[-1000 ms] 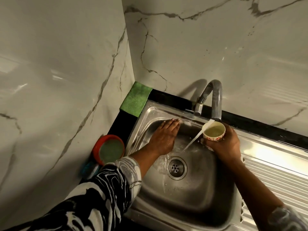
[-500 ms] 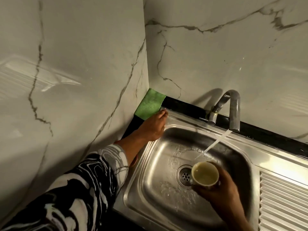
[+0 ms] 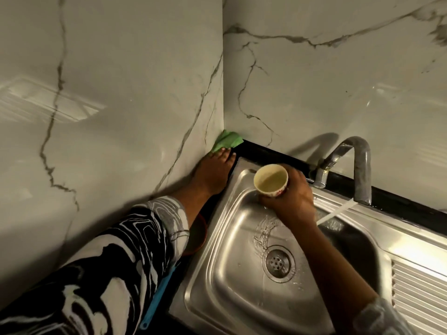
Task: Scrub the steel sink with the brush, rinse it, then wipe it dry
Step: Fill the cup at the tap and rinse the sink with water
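- Two hands were at the steel sink [image 3: 225, 281]. The tap [image 3: 360, 165] was running, and its stream [image 3: 335, 213] fell into the right side of the basin.
- Right hand [image 3: 292, 201] was wrapped round a small cup [image 3: 271, 181] with water in it. It held the cup roughly upright over the back-left corner of the basin.
- Left hand [image 3: 212, 174] lay on the dark counter in the wall corner, fingers straight. The tips touched the green cloth [image 3: 228, 140], with no grip on it visible.
- Water lay in a film around the drain [image 3: 278, 262]; no suds were seen.
- Blue handle [image 3: 157, 299], possibly the brush, lay unheld beside the sink's left rim, partly under the left sleeve.
- Judged step: late in the rinse, with the left hand placed for the drying cloth.
- Next move would call for pouring the cup along the corner wall, shutting the tap, then closing the fingers on the cloth. Wiping under running water would undo itself.
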